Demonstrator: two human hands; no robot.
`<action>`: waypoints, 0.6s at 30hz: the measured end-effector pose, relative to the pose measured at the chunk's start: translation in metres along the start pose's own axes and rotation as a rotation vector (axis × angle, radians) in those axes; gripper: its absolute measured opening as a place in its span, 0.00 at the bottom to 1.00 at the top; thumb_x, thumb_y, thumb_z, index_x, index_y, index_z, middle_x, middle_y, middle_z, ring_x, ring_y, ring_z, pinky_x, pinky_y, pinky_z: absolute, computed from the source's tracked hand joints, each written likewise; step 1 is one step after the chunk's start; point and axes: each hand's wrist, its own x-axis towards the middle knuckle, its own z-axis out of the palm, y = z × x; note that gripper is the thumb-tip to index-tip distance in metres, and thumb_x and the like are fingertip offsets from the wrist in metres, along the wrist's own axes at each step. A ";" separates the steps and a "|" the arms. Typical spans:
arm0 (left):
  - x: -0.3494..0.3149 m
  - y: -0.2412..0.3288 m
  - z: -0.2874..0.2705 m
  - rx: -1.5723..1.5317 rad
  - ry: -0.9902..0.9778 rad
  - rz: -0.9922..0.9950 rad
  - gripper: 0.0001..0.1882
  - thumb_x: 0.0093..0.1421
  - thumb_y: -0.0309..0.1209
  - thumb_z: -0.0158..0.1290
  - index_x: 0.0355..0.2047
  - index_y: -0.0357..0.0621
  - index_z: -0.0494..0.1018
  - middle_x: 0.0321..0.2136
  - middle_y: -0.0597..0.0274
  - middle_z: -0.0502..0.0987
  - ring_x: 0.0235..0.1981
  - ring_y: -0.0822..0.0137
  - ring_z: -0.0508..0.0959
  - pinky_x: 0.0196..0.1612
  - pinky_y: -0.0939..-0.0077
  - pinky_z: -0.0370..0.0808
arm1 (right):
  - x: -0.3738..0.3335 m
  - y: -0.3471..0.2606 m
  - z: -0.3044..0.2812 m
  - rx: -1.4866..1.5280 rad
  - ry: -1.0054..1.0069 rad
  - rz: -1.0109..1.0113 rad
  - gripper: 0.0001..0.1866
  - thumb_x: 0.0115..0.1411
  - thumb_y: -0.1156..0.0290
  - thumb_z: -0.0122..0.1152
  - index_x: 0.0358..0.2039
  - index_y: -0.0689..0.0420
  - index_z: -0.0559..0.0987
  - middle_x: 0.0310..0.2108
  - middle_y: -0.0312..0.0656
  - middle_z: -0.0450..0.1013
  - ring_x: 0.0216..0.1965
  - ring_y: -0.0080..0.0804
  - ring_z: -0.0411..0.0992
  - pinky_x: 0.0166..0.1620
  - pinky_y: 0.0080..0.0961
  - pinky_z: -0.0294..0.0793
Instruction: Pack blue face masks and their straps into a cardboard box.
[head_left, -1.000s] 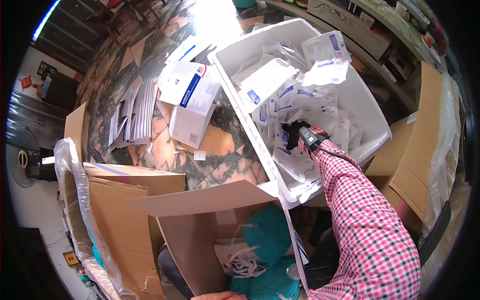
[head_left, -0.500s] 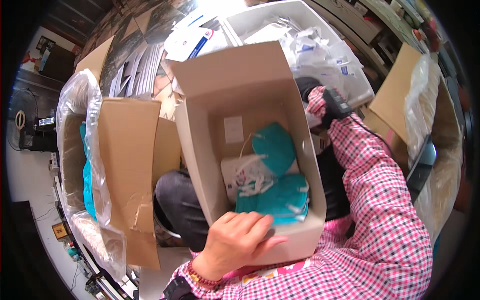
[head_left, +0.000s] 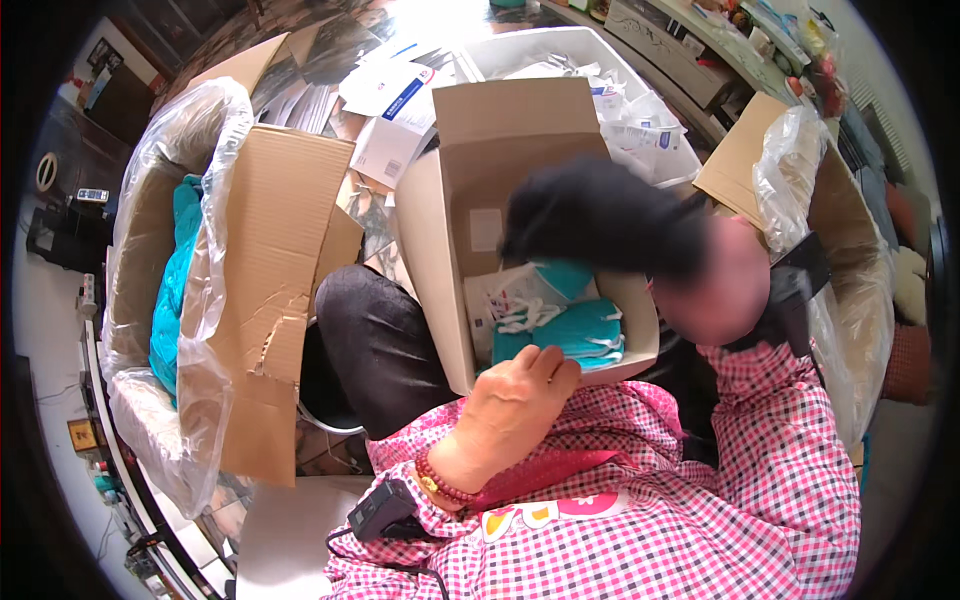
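Note:
A small open carton (head_left: pixel 425 230), white outside and brown inside, stands tilted between my knees. In it lie folded teal face masks (head_left: pixel 570 333) with white ear loops and a white printed packet (head_left: pixel 480 300). My left hand (head_left: pixel 522 395), bare with a red bead bracelet, has its fingers curled over the near rim of the carton. My right hand (head_left: pixel 610 215), in a black glove, hangs over the carton's opening and covers part of the masks. It is smeared by motion, so its fingers and anything in them cannot be made out.
To the left stands a large brown carton (head_left: pixel 275 250) lined with clear plastic, holding teal masks (head_left: pixel 180 280). Another plastic-lined carton (head_left: pixel 850 230) is at the right. Behind are a white tub (head_left: pixel 680 150) of clear packets and flat white boxes (head_left: pixel 395 130) on the tiled floor.
My gloved right hand has come from the white tub at the back to above the carton. The view has shifted. My left hand stays at the near rim.

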 end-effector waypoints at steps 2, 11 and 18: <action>-0.002 0.009 0.006 -0.010 0.015 0.020 0.07 0.54 0.30 0.59 0.32 0.46 0.73 0.27 0.63 0.71 0.30 0.63 0.76 0.30 0.72 0.76 | 0.003 -0.018 0.040 -0.335 -0.053 0.184 0.16 0.53 0.55 0.70 0.31 0.55 0.85 0.31 0.49 0.80 0.35 0.51 0.80 0.40 0.45 0.78; -0.010 0.018 0.012 -0.004 0.026 -0.009 0.06 0.54 0.28 0.57 0.33 0.46 0.74 0.29 0.62 0.72 0.33 0.62 0.77 0.32 0.71 0.77 | 0.034 0.030 0.142 -0.126 -0.306 0.017 0.20 0.57 0.50 0.63 0.40 0.53 0.85 0.38 0.48 0.81 0.40 0.51 0.79 0.46 0.43 0.77; -0.013 0.016 0.012 -0.051 0.069 -0.050 0.07 0.57 0.33 0.60 0.32 0.46 0.75 0.28 0.61 0.73 0.33 0.61 0.78 0.32 0.67 0.77 | 0.021 0.003 0.120 -0.301 -0.443 0.204 0.21 0.57 0.48 0.63 0.39 0.52 0.85 0.37 0.47 0.81 0.39 0.50 0.79 0.45 0.43 0.77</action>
